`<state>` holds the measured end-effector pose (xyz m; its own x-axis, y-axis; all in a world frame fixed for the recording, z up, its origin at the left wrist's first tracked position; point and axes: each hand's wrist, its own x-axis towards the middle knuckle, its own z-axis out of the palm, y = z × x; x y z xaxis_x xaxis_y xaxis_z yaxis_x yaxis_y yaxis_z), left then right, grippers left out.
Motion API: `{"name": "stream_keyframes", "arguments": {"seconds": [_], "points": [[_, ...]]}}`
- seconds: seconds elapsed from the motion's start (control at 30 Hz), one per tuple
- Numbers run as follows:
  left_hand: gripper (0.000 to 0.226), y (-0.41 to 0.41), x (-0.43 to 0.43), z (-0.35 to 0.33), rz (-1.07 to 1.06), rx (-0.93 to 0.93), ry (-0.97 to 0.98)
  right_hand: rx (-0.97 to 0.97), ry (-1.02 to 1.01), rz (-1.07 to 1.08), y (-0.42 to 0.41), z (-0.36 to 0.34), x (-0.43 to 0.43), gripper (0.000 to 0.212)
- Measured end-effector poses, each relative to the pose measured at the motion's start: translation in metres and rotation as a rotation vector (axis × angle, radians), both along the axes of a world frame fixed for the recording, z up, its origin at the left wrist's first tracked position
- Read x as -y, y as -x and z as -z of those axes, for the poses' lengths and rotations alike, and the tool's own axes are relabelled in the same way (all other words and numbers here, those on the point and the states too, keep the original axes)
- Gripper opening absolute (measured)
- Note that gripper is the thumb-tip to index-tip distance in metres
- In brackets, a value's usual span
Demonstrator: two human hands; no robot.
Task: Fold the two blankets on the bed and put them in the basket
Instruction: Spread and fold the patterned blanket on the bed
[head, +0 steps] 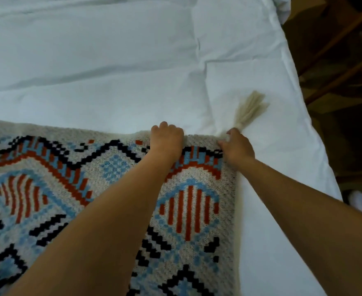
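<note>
Blanket [103, 189]: knitted, patterned, spread on bed [111, 60]. Soft, limp, probably moderately heavy. Left hand [167, 140] fingers curled over far edge; right hand [237, 146] pinching corner, tassel [250, 110] just beyond. Best gripped at corners.

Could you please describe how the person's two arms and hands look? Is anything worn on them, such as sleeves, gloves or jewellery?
Both arms are bare along the whole visible length: no sleeves show in the frame. The left hand and the right hand wear no gloves. No watch, bracelet or ring is visible on either wrist or on the fingers that show. Nails are too small and blurred to judge.
</note>
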<state>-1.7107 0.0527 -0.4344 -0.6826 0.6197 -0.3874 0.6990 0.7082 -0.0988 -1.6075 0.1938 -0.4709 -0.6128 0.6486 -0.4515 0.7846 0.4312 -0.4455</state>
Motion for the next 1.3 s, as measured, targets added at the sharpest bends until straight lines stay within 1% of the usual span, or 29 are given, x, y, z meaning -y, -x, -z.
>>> {"name": "stream_keyframes", "arguments": {"seconds": [0.03,0.13,0.2,0.27,0.37,0.43,0.47,0.53,0.57,0.63,0.7,0.73,0.8,0.87,1.0,1.13,1.2,1.3], "points": [[0.021,0.005,-0.005,-0.003,0.002,-0.005,-0.033,0.006,-0.085,-0.092,0.006,-0.003,-0.009,0.022],[0.017,0.027,-0.021,-0.018,-0.066,-0.04,-0.185,-0.045,-0.303,-0.245,0.034,-0.022,-0.04,0.012],[0.019,0.045,-0.038,-0.031,-0.13,-0.079,-0.297,-0.102,-0.404,-0.244,0.061,-0.04,-0.063,0.01],[0.021,0.061,-0.058,-0.043,-0.185,-0.113,-0.413,-0.15,-0.48,-0.197,0.087,-0.058,-0.086,0.014],[0.023,0.079,-0.083,-0.051,-0.251,-0.116,-0.549,-0.219,-0.514,-0.128,0.114,-0.073,-0.112,0.02],[0.024,0.081,-0.088,-0.04,-0.322,-0.028,-0.575,-0.224,-0.485,-0.137,0.122,-0.068,-0.112,0.02],[0.03,0.078,-0.087,-0.029,-0.343,0.057,-0.559,-0.214,-0.459,-0.151,0.122,-0.059,-0.107,0.019],[0.056,0.064,-0.08,-0.001,-0.307,0.252,-0.44,-0.182,-0.393,-0.168,0.116,-0.033,-0.097,0.018],[0.066,0.055,-0.075,0.014,-0.249,0.296,-0.365,-0.163,-0.345,-0.159,0.111,-0.019,-0.092,0.019],[0.075,0.041,-0.065,0.043,-0.126,0.287,-0.248,-0.151,-0.213,-0.086,0.099,0.007,-0.085,0.03],[0.079,0.038,-0.06,0.064,-0.073,0.283,-0.187,-0.181,-0.106,0.022,0.09,0.026,-0.078,0.055],[0.081,0.04,-0.059,0.07,-0.074,0.293,-0.176,-0.2,-0.09,0.049,0.087,0.032,-0.073,0.066],[0.082,0.045,-0.061,0.073,-0.086,0.321,-0.172,-0.237,-0.076,0.067,0.08,0.037,-0.063,0.076],[0.081,0.041,-0.062,0.069,-0.116,0.331,-0.202,-0.3,-0.018,0.08,0.067,0.037,-0.056,0.077],[0.071,-0.001,-0.056,0.058,-0.124,0.264,-0.266,-0.441,0.154,0.027,0.026,0.028,-0.033,0.074],[0.06,-0.051,-0.034,0.047,-0.132,0.265,-0.335,-0.412,0.205,0.109,-0.019,0.016,0.0,0.081],[0.06,-0.077,-0.018,0.041,-0.109,0.233,-0.325,-0.369,0.22,0.149,-0.043,0.01,0.02,0.086],[0.061,-0.118,0.012,0.037,-0.113,0.271,-0.306,-0.314,0.248,0.183,-0.086,0.004,0.056,0.088]]}}
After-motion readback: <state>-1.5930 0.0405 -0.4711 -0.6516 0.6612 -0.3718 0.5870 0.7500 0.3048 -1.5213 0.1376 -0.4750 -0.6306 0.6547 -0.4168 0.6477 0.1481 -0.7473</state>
